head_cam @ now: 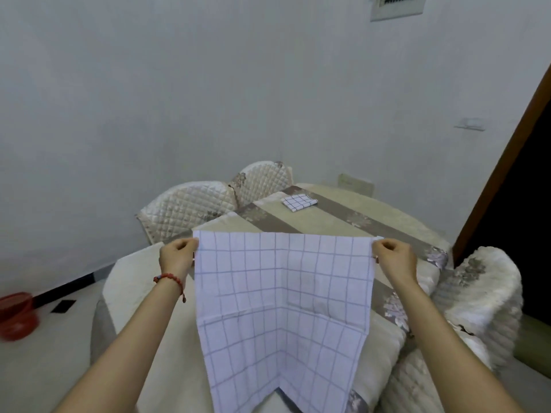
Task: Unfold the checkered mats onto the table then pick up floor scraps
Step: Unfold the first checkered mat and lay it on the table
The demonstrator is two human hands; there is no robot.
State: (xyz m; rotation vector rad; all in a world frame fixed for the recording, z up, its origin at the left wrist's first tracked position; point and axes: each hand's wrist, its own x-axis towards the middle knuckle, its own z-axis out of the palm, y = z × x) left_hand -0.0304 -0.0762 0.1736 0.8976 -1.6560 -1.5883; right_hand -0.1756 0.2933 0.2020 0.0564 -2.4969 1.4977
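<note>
Checkered mat (283, 308), white with thin blue-grey lines, is held up spread out above the near part of the table (322, 222), hanging from its two upper corners with crease lines showing across and down its middle. Its upper left corner is pinched by the left hand (176, 255), whose fingers are curled in against the thumb on the cloth edge; a red beaded bracelet (170, 278) is worn on that wrist. Its upper right corner is pinched in the same way by the right hand (393, 257), fingers curled tight on the fabric. The lower edge of the mat hangs down toward the near table edge, parted in an inverted notch at the centre. A second checkered mat (299, 201), folded into a small square, lies on the far part of the table, well apart from the held one. The table is covered with a cream cloth crossed by grey floral bands. Quilted cream chairs (190, 210) stand at the far left side, and a fluffy-covered chair (477, 296) stands at the right. A red container (16, 315) is seen on the floor at the left, blurred.
</note>
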